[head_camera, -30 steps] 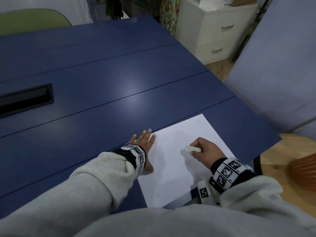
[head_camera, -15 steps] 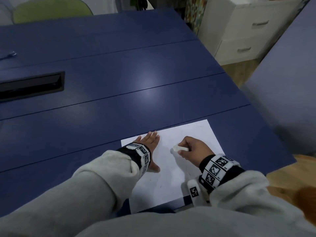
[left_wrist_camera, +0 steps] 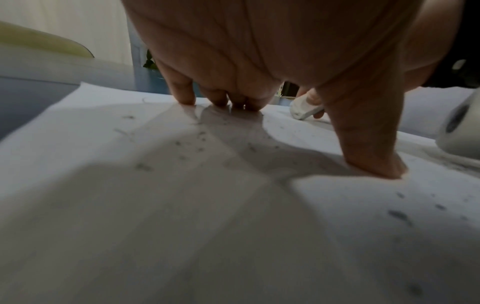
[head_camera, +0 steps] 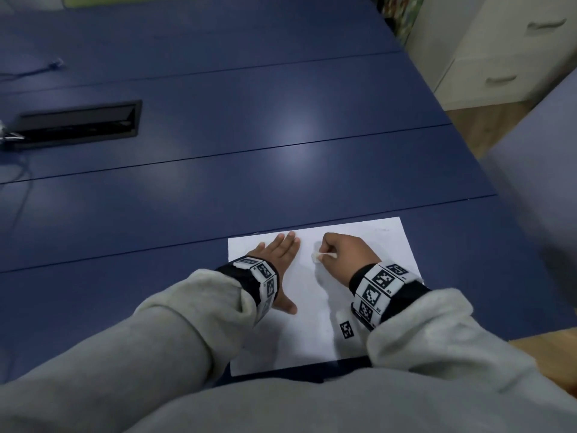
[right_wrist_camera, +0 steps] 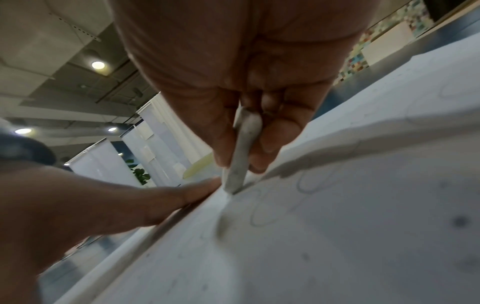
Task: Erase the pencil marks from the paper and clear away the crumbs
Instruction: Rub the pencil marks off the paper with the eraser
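Paper [head_camera: 315, 323] sits at the near right corner of the blue surface [head_camera: 249, 157], its near edge right by the person's body, so everything happens close in. Left hand [head_camera: 278, 260] is spread flat on the left part of the sheet, fingers straight, thumb out, nothing held. I'd guess that's purely to pin the sheet so it doesn't slide or crumple under the rubbing.

Right hand [head_camera: 343, 254] is curled round a small white eraser [head_camera: 321, 256], pinching it between thumb and fingers, with the tip angled down onto the paper just right of the left fingertips. From the right wrist view the eraser's end [right_wrist_camera: 233, 181] touches the sheet where faint loopy pencil marks [right_wrist_camera: 311, 183] run off to the right, so there looks to be plenty left to rub out.

Dark crumbs [left_wrist_camera: 197, 135] are scattered over the paper around and nearer than the left hand, so the clearing part isn't done yet.

Room-wise, the sheet's right edge is near the surface's right edge, and crumbs pushed that way would probably go onto the floor. Far and left there's loads of open blue, apart from a black cable slot [head_camera: 78, 123] well away at the far left.
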Action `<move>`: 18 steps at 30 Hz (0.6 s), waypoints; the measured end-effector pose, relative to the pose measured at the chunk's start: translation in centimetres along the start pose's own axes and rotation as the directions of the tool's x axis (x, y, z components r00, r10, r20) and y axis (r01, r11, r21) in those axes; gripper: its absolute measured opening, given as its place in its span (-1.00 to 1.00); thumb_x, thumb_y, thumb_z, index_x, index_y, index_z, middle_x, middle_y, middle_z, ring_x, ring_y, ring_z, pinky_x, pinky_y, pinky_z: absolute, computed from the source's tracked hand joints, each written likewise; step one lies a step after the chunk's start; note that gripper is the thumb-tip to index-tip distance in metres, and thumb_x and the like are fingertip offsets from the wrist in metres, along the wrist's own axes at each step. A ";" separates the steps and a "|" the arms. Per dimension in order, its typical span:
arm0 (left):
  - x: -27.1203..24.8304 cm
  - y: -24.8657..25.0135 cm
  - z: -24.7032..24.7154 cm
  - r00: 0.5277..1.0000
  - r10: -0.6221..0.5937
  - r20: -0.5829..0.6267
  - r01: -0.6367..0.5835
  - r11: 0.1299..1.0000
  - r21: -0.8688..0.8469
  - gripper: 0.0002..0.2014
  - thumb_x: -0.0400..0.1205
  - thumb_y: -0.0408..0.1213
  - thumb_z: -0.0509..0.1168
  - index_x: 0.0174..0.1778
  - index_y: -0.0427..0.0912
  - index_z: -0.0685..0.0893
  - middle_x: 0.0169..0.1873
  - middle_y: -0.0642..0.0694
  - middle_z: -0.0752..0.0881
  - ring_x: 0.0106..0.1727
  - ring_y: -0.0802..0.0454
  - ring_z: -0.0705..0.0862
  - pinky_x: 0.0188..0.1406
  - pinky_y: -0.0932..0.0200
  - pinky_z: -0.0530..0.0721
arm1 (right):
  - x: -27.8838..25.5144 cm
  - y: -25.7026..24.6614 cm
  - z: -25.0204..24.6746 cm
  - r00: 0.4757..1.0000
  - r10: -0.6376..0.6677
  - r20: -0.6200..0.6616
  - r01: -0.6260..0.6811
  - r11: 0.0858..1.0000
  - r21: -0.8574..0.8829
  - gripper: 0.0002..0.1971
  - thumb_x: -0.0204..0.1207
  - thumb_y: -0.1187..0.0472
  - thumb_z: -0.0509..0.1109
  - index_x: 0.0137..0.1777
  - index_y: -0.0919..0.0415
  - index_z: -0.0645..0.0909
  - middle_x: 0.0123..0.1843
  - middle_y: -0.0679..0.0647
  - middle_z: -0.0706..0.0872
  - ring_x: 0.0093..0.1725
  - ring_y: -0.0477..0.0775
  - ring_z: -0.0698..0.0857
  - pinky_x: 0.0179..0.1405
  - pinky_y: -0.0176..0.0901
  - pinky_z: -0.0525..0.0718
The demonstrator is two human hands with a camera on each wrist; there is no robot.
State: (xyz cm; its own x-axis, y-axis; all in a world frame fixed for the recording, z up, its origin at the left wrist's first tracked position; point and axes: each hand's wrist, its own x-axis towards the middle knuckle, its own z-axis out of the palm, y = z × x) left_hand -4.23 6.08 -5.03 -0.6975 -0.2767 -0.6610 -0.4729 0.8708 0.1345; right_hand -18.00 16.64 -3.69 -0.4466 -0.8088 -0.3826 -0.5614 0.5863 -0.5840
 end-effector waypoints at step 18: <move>0.2 -0.1 0.1 1.000 0.004 0.006 -0.004 1.000 0.015 0.30 0.37 0.32 0.44 0.64 -0.13 -0.41 0.64 -0.05 -0.41 0.66 0.01 -0.36 0.62 -0.02 -0.25 | 1.6 0.4 -0.7 0.999 -0.017 0.032 0.016 1.000 0.012 -0.85 0.45 0.12 0.48 -0.28 0.07 0.57 -0.26 -0.13 0.62 -0.22 -0.09 0.58 -0.30 -0.38 0.44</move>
State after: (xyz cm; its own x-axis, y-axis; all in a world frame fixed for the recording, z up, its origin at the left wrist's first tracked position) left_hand -4.25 5.98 -5.29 -0.6964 -0.2706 -0.6647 -0.4616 0.8781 0.1262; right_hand -19.45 15.64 -3.99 -0.4145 -0.8196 -0.3955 -0.5600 0.5723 -0.5991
